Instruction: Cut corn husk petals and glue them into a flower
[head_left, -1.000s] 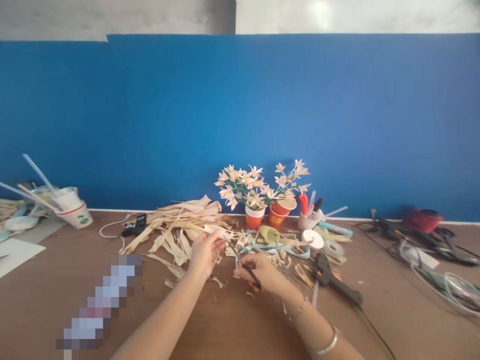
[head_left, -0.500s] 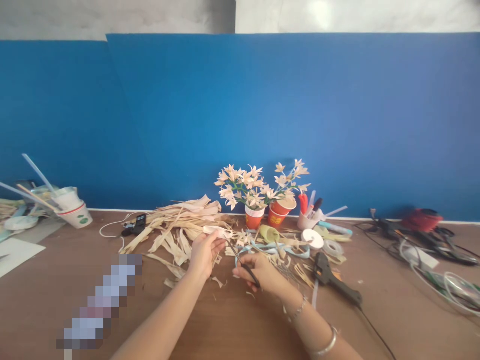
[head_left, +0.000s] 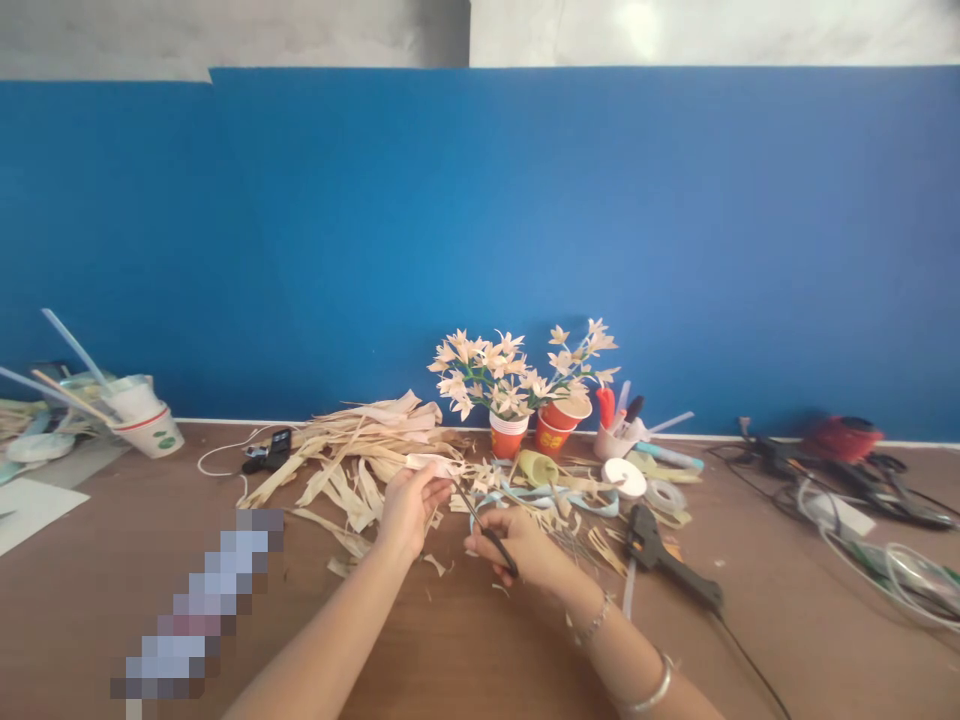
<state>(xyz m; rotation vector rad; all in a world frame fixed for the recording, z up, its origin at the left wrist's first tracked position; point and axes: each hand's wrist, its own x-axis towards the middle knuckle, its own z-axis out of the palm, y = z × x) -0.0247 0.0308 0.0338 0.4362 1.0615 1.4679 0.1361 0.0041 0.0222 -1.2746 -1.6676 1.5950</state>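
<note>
Pale strip (head_left: 435,464), partly hidden, pinched in left grip (head_left: 409,508); right grip (head_left: 525,545) holds scissors (head_left: 491,538), tips unclear.

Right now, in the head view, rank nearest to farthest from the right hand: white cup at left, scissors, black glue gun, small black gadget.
From the right hand:
1. Scissors: held in it.
2. Black glue gun: just to its right.
3. Small black gadget: leftward, beyond the left hand.
4. White cup: far left.
</note>
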